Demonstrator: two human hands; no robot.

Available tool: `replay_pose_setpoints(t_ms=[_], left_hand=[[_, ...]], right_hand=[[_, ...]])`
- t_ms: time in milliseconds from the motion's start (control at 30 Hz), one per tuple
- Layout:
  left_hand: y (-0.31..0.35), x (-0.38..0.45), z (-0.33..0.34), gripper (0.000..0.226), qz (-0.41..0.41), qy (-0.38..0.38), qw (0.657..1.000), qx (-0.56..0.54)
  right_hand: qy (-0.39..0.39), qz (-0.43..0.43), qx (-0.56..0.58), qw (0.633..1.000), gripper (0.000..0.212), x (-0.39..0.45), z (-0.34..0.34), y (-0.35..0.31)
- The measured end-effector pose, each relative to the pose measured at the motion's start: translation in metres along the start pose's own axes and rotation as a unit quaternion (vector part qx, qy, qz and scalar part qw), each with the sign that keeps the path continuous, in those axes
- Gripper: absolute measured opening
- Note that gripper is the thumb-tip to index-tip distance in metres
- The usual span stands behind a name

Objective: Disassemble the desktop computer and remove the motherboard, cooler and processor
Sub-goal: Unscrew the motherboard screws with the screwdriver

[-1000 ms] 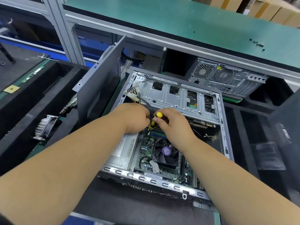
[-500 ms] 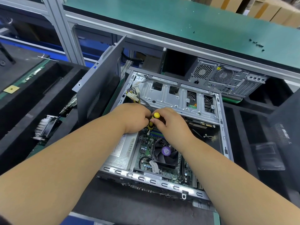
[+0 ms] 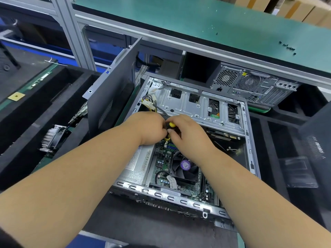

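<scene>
- Now we are leaning over the open case [image 3: 246,122], which is lying on its side on the dark worktop [image 3: 146,228].
- Our right hand [image 3: 186,133] is curling its fingers round the yellow-and-black screwdriver [image 3: 170,128], which is standing nearly upright over the far edge of the motherboard [image 3: 161,163].
- Our left hand [image 3: 148,128] is pressing in against the screwdriver from the other side with its fingers bent; we cannot tell whether they are actually gripping the shaft or only steadying it.
- We are seeing the motherboard sitting in the bottom of the case, with the black fan cooler [image 3: 184,169] on it, just near side of our hands; the processor is not showing.
- We are seeing a metal drive cage [image 3: 197,104] spanning the far end of the case, with a cable bundle [image 3: 149,102] at its left corner.
- We are seeing a side panel [image 3: 111,97] standing upright to the left of the case, a finned heatsink [image 3: 52,138] lying further left, and a second tower [image 3: 254,85] under the green shelf [image 3: 197,20].
</scene>
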State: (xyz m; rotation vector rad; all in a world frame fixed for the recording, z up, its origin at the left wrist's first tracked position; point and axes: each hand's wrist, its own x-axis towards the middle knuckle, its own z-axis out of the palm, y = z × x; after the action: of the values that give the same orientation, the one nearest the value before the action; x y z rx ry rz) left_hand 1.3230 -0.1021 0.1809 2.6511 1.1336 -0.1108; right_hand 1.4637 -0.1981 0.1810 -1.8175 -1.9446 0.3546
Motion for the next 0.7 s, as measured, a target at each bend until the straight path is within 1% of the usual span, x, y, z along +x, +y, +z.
replay_pose_setpoints(t_ms=[167,233,333,467,600,700], left_hand=[[-0.0005,0.0007,0.0,0.025,0.002,0.001,1.0,-0.001],[-0.001,0.0011,0.0004,0.023,0.005,0.005,1.0,0.002],[-0.0014,0.0012,0.0011,0.022,0.002,0.014,1.0,0.007],[-0.0019,0.0011,0.0021,0.024,0.003,0.007,1.0,0.006],[-0.0024,0.0012,0.002,0.02,0.003,0.001,1.0,0.002],[-0.0026,0.0015,0.0016,0.013,0.009,0.002,1.0,-0.008]], right_hand=[[0.047,0.035,0.042,0.997,0.026,0.0045,0.0014,0.001],[0.056,0.045,0.046,0.996,0.028,0.0057,0.0013,0.0014],[0.056,0.061,0.076,0.994,0.024,0.0048,0.0011,0.0028],[0.052,0.049,0.078,0.994,0.023,0.0029,0.0018,0.0062],[0.087,0.011,0.068,0.994,0.014,-0.0001,0.0053,0.0032],[0.111,0.034,0.076,0.99,0.015,0.0012,0.0052,0.0038]])
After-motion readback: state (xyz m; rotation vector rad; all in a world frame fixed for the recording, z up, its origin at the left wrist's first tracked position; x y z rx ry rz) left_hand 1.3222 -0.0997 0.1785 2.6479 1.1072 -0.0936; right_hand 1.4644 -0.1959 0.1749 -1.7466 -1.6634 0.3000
